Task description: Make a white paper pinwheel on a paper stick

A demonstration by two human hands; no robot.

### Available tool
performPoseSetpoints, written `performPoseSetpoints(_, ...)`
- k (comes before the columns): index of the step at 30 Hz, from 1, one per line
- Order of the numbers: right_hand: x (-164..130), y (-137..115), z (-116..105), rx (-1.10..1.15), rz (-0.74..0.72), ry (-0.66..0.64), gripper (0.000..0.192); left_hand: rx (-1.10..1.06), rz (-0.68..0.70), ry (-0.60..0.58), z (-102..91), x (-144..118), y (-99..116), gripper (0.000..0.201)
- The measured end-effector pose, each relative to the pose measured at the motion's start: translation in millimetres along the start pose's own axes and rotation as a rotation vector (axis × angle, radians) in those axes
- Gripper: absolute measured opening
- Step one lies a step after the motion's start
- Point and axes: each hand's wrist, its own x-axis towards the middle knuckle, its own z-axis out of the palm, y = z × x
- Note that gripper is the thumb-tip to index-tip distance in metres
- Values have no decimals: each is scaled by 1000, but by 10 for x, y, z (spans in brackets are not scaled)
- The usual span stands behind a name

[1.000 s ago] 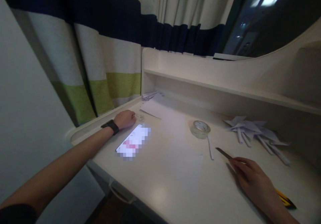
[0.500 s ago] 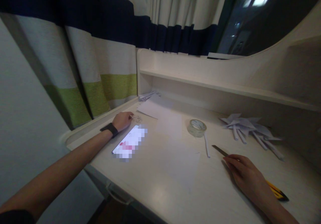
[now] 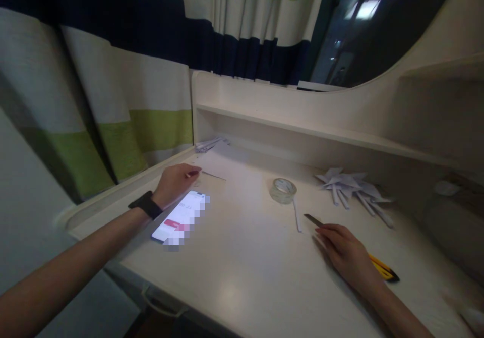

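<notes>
The left hand (image 3: pixel 174 182), lifted off the table (image 3: pixel 242 277) since a moment ago, pinches a small clip (barely visible) above the lit phone (image 3: pixel 177 217), while the right hand (image 3: pixel 346 255) stays clamped on the utility knife (image 3: pixel 381 268).

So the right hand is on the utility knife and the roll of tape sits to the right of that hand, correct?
Not quite. The right hand does rest on the utility knife, but the roll of tape sits to the left of that hand and farther back on the desk, as the head view shows.
</notes>
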Motion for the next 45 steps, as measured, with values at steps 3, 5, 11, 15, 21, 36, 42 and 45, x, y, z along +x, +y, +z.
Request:
performPoseSetpoints(3, 178, -419, -19, 284, 106, -29, 23, -258, 403, -41, -7, -136, 708, 23)
performPoseSetpoints(5, 298, -694, 1, 547, 174, -101, 27, -360, 568, -84, 48, -253, 1187, 20)
performPoseSetpoints(11, 372, -1043, 103, 872, 319, -62, 21, -347, 696, -279, 413, -506, 1916, 9)
performPoseSetpoints(15, 320, -885, 171, 857, 436, 1, 16, -332, 692, -324, 570, -449, 1851, 8)
performPoseSetpoints(21, 338, -449, 243, 1152, 668, 189, 38, -282, 725, -606, 766, -28, 1683, 60)
performPoseSetpoints(36, 301, -460, 352, 1185, 679, 188, 46, -71, 580, -802, 1082, 99, 1579, 54)
performPoseSetpoints(42, 251, -561, 410, 1170, 643, 144, 40, 53, 500, -727, 1005, 14, 1604, 75)
performPoseSetpoints(45, 224, -611, 371, 1058, 594, 101, 34, 127, 457, -739, 975, -9, 1598, 73)
